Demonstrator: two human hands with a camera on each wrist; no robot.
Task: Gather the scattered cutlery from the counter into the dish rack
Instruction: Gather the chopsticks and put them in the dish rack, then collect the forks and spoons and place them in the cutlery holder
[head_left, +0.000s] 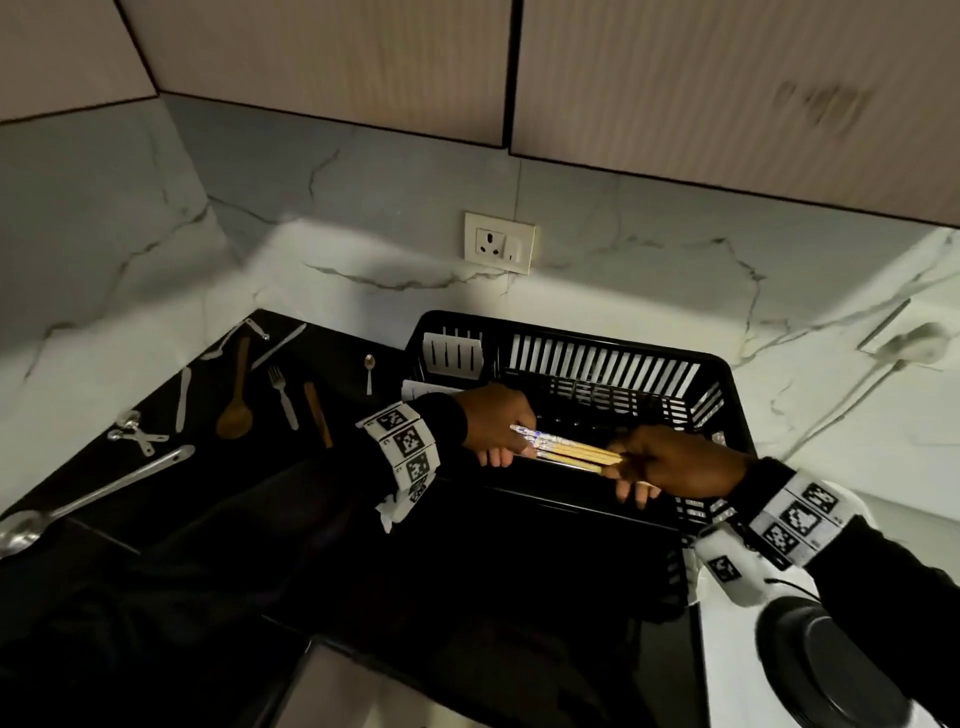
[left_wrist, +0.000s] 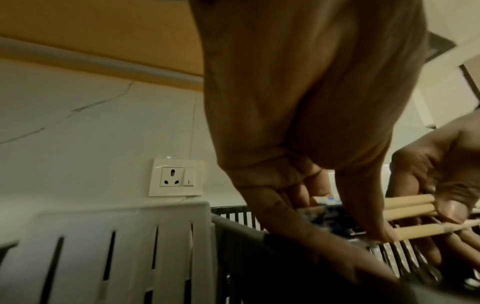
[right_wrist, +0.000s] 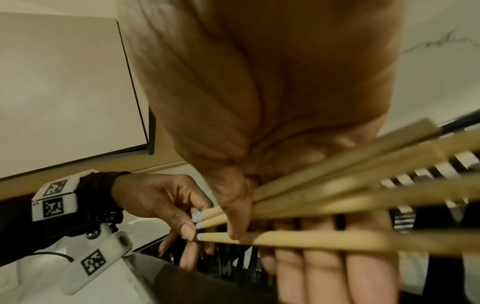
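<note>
Both hands hold a bundle of wooden chopsticks (head_left: 566, 451) level above the black dish rack (head_left: 727, 395), near its front side. The left hand (head_left: 498, 423) pinches the patterned ends of the chopsticks between thumb and fingers. The right hand (head_left: 670, 462) grasps the plain ends: the thumb lies on top and the fingers curl below. In the right wrist view the sticks spread a little, like a fan, across the palm.

The rack stands at the back of the dark counter (head_left: 156, 493), against the marble wall. A white cutlery holder (head_left: 452, 353) sits in its back left corner.

More cutlery lies on the left part of the counter, well apart from the rack: a wooden spoon (head_left: 236, 400), a fork (head_left: 283, 397), a small spoon (head_left: 369, 371) near the rack's left side, a brown stick-like utensil (head_left: 318, 413), and a big metal ladle (head_left: 88, 499) near the left edge. A wall socket (head_left: 500, 241) is above the rack.
</note>
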